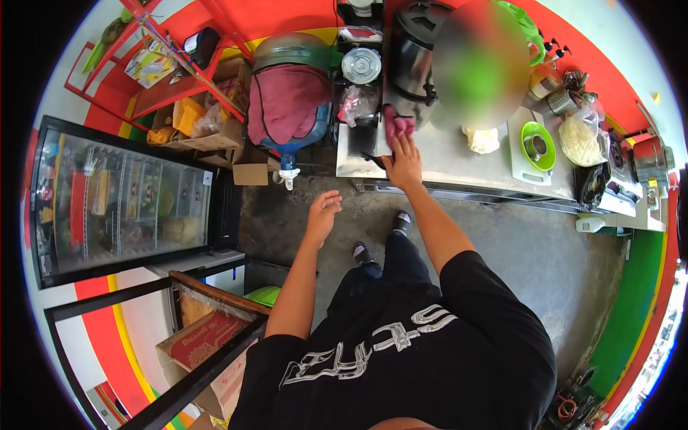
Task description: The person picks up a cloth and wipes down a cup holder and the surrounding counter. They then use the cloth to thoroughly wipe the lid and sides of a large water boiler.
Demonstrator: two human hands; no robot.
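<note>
One dark pink cloth (396,123) is laid on the metal counter (448,154), close to its left end, kinda running away from the front edge. Its near end is covered by the right hand (405,163), which is open, fingers stretched out and rested on the fabric; whether any of it is pinched can't be told. Some small black thing (374,159) is seen right by the thumb, too small to make out.

The left hand (325,217) is held in the air over the floor (308,197), just short of the counter, open with the fingers loosely bent and nothing gripped.

Behind the cloth, a big dark lidded pot (412,61) is parked, and to the left of it a clear round lid (361,66) and a plastic bag with something red (356,105) can be spotted. Off to the right, a crumpled white bundle (481,140) is set down on the bare metal, then a white cutting board (521,163) with a lime green bowl (547,159) on it, and a metal cup (534,147) is nested inside the bowl. Past that, a clear bag of pale stuff (579,143) is seen. A chunk of the back area is blurred out, so what's there can't be told.

Left of the counter, a maroon cloth (290,100) is draped over an upside-down water jug (313,130), and a glass-door fridge (122,204) is placed farther out.
</note>
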